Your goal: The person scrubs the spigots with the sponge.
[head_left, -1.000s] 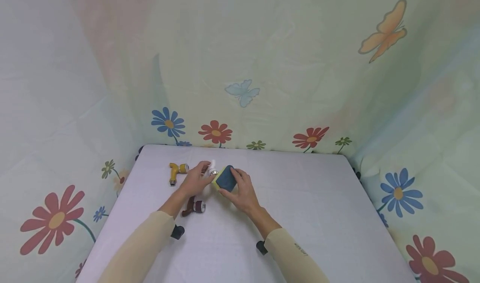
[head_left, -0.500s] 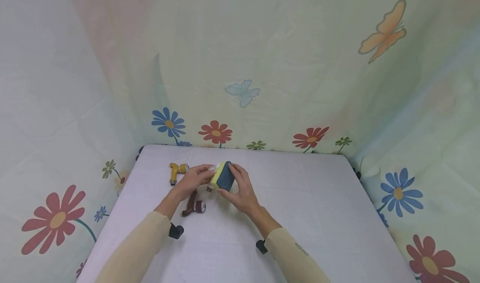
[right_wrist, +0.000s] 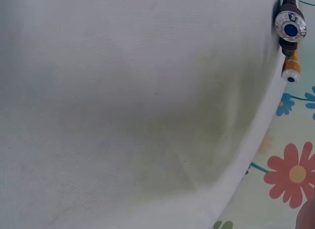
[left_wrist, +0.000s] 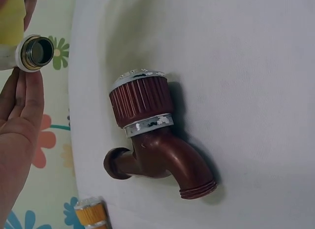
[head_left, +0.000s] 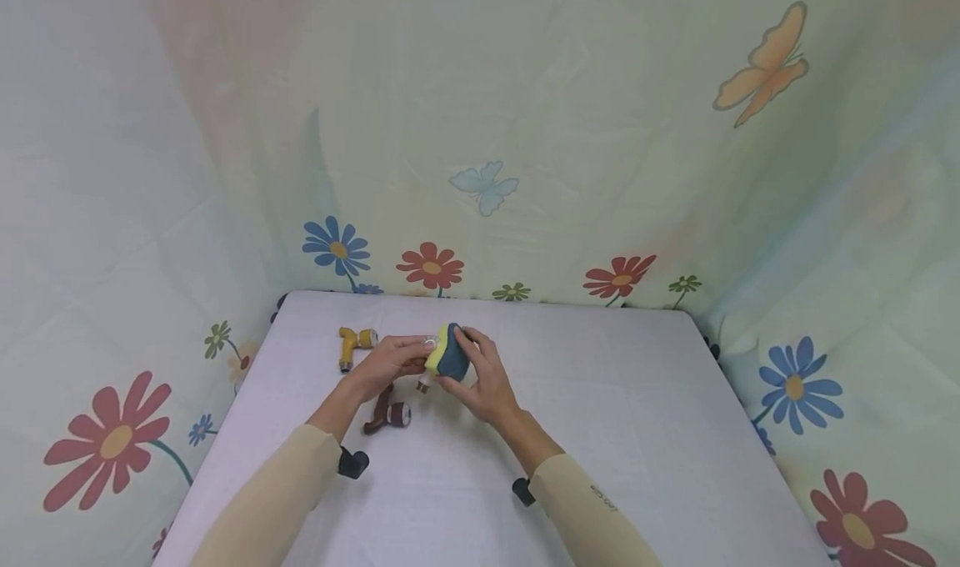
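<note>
My left hand (head_left: 386,368) grips a white tap (left_wrist: 7,57) above the table; its threaded metal end pokes out below the fingers. My right hand (head_left: 489,388) holds a sponge (head_left: 454,358), blue on one face and yellow on the other, with the yellow side bent against the tap. Most of the tap is hidden by the sponge and fingers in the head view. Below the left hand a dark red-brown tap (left_wrist: 162,135) lies on the table. A yellow tap (head_left: 348,350) lies further left. Only a bit of hand shows at the right wrist view's lower corner.
A white cloth covers the table (head_left: 600,417). Behind it and at both sides hangs a pale curtain (head_left: 570,133) printed with flowers and butterflies. A black camera mount (head_left: 352,464) sits by the left wrist, another (head_left: 522,492) by the right.
The left hand has turned the white tap, so its metal end now points down. The sponge has moved onto the tap and bends around it. The two other taps stay put.
</note>
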A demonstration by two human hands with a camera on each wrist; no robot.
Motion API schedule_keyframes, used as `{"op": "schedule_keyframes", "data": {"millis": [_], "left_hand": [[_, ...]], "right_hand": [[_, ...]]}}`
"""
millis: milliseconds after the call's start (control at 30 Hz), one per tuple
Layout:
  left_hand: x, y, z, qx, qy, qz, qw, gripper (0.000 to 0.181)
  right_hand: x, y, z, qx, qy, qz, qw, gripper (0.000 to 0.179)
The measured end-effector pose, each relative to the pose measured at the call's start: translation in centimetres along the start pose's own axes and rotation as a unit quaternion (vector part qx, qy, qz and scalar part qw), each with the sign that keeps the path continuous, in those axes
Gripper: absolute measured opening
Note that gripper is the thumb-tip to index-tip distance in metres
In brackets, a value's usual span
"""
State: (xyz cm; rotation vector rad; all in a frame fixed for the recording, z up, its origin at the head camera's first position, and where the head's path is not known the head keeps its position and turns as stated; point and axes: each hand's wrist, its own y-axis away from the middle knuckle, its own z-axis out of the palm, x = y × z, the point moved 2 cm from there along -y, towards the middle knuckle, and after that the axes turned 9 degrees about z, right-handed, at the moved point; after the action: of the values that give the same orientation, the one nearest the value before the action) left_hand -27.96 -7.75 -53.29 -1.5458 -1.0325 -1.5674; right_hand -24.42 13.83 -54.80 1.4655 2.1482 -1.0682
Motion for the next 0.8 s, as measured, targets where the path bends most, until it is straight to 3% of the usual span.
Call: {"op": "schedule_keyframes", "data": {"millis": [300, 500, 800], "left_hand": [[0.1, 0.6, -0.2, -0.006, 0.01, 0.005, 0.9999, 0.059], [-0.1, 0.9, -0.4, -0.008, 0.014, 0.002, 0.9999, 0.059], [0.2, 1.3, -0.7, -0.008, 0.004, 0.009, 0.9999, 0.054]], "right_hand": [[-0.2, -0.2, 0.1, 0.004, 0.0, -0.018, 0.9998, 0.085], [-0.3, -0.2, 0.3, -0.008, 0.006, -0.006, 0.9999, 0.084], [-0.6, -0.6, 0.3, -0.034, -0.029, 0.028, 0.9986, 0.081]]}}
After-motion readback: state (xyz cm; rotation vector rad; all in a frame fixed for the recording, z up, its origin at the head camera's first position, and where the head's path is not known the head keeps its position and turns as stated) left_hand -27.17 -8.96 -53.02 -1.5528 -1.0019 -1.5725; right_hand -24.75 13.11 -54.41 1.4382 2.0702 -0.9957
